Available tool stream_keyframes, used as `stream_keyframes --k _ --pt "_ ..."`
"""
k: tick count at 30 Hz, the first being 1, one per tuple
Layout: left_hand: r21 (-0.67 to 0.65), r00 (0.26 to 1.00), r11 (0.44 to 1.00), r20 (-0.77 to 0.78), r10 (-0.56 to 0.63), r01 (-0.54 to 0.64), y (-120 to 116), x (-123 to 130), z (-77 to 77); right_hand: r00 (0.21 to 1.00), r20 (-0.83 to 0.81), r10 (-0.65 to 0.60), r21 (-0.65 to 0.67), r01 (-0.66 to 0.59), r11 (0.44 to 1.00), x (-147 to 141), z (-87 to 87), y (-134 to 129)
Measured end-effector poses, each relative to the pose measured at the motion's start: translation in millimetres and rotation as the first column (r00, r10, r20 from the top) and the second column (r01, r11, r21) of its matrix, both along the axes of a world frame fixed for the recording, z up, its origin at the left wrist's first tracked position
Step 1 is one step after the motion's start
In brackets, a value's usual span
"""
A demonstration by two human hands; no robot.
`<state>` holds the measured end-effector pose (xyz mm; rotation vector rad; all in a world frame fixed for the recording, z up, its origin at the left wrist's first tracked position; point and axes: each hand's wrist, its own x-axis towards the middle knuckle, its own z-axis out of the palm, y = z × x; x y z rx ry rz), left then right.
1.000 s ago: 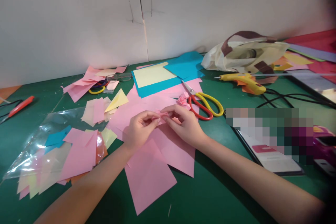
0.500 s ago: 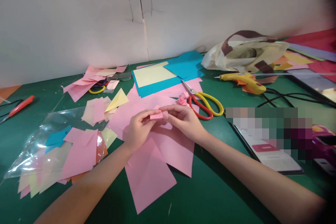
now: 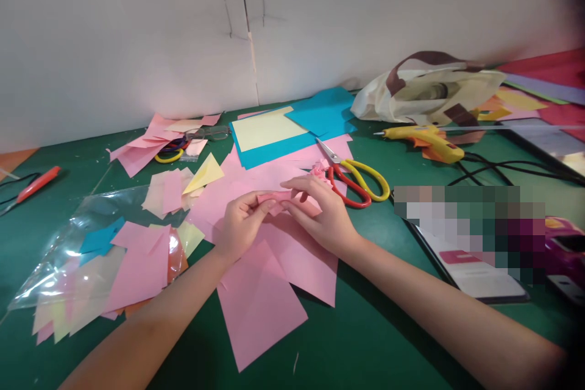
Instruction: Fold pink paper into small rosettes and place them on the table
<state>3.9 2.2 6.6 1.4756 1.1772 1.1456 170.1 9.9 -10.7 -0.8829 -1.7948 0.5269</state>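
Note:
Between my two hands is a small folded piece of pink paper [image 3: 276, 196]. My left hand [image 3: 242, 219] pinches its left end between thumb and fingers. At its right side, my right hand [image 3: 322, 210] has its thumb against the paper and its index finger raised and curved above it. Beneath both hands lie large pink sheets [image 3: 262, 311]. Just beyond my right hand sits a crumpled pink paper flower [image 3: 320, 169], beside scissors [image 3: 350, 186] with one red and one yellow handle.
A clear plastic bag [image 3: 68, 244] with paper pieces lies left. Blue sheets [image 3: 324, 113] and a cream sheet [image 3: 269, 129] are at the back. A yellow glue gun [image 3: 432, 141], cloth bag [image 3: 425, 91] and phone-like tablet [image 3: 484, 277] stand right. Red-handled tool [image 3: 39, 184] far left.
My right hand's fingers have lifted and spread from the pink paper, which now shows as a longer strip. My left hand has kept its hold nearly in place.

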Motion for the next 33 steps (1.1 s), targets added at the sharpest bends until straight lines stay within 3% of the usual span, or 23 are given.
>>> stream_keyframes --k 6,10,15,21,25,33 --pt "-0.147 0.998 0.989 0.063 0.017 -0.008 0.3 -3.2 -5.0 1.0 0.023 -0.007 -0.017 0.007 1.0 1.2 -1.5 0.1" --pt "-0.128 0.995 0.992 0.099 0.018 -0.005 0.5 -3.5 -5.8 1.0 0.002 0.004 -0.031 -0.003 1.0 1.8 -0.1 0.1" --pt "-0.113 0.994 0.993 0.096 0.042 -0.031 0.8 -2.4 -4.7 0.997 -0.013 0.081 -0.146 -0.082 0.986 1.8 1.0 2.2" --pt "-0.135 0.991 0.989 0.111 0.074 -0.059 1.8 -1.5 -4.0 0.985 0.003 0.17 -0.071 -0.17 0.983 1.6 -1.1 6.0" --pt "-0.197 0.977 0.976 0.173 0.126 -0.091 3.6 -1.8 -4.9 0.972 0.036 0.231 -0.121 -0.225 0.967 0.9 -2.2 5.0" --pt "-0.235 0.979 0.971 0.184 0.09 -0.045 3.6 -3.5 -7.6 0.98 0.092 0.175 -0.136 -0.162 0.977 1.9 -5.4 4.9"
